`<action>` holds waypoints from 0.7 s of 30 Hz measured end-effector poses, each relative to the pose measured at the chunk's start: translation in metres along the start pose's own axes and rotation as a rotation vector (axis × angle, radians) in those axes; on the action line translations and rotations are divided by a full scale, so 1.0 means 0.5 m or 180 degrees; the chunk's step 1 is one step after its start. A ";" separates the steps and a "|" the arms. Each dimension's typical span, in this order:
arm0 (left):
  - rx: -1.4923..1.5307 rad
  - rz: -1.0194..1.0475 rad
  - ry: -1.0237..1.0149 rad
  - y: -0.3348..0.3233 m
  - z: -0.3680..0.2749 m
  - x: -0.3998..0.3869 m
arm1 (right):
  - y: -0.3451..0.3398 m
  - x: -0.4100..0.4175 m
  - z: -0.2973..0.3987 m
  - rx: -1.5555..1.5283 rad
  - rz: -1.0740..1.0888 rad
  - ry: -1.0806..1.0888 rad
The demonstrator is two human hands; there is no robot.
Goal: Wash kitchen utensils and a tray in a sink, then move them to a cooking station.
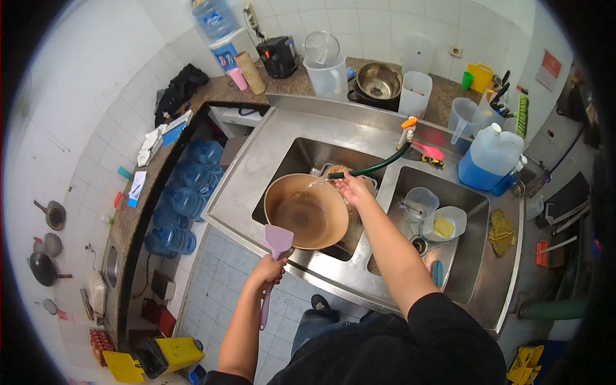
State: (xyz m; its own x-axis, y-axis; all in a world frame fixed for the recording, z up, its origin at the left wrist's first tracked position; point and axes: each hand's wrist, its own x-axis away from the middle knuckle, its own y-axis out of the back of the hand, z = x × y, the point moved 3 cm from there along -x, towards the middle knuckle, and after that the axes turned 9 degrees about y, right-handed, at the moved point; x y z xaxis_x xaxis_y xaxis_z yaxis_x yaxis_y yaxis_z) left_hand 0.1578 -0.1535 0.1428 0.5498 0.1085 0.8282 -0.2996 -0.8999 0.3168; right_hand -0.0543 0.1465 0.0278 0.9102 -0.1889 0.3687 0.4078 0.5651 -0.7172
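Note:
My left hand point(267, 271) grips the handle of a purple spatula point(278, 239), its flat blade pointing up near the sink's front edge. Beyond the blade, a large tan pot point(306, 211) rests tilted over the left basin of a stainless steel sink point(240, 173). Water runs into it from the end of a green hose point(380, 166). My right hand point(355, 189) is at that hose end, fingers around its underside. The hose leads from a tap with an orange handle point(409, 122). Behind the pot, partly hidden, other items lie in the basin.
The right basin holds a clear plastic jug point(421, 202) and a white container with a yellow sponge point(443, 227). A jerrycan of blue liquid point(490, 156) stands at the right, a green-brown cloth point(501, 232) nearby. A metal pot point(378, 82) and pitchers line the back counter.

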 end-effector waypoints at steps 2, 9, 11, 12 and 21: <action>0.0028 0.0112 -0.0073 -0.018 0.003 -0.007 | 0.010 -0.002 0.011 0.0091 0.0028 -0.0046; 0.0132 0.0422 -0.0073 -0.031 -0.006 -0.017 | -0.009 -0.025 0.006 0.0113 -0.0125 0.0097; 0.0050 0.0566 -0.0227 -0.021 -0.009 -0.052 | 0.017 -0.028 -0.003 0.0096 -0.0179 0.0138; -0.0055 0.0622 -0.0306 -0.020 -0.019 -0.069 | 0.033 -0.032 0.000 0.0084 -0.0168 0.0149; -0.0474 0.0868 -0.0643 0.037 -0.076 -0.189 | 0.008 0.135 -0.010 0.0815 -0.0471 -0.0095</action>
State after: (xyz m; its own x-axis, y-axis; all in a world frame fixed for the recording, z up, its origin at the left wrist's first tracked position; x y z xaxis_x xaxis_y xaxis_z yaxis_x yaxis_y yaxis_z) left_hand 0.0707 -0.1642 0.0879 0.5724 -0.2257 0.7883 -0.5583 -0.8114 0.1731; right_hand 0.0091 0.1322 0.0469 0.8381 -0.2626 0.4781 0.5007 0.7181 -0.4833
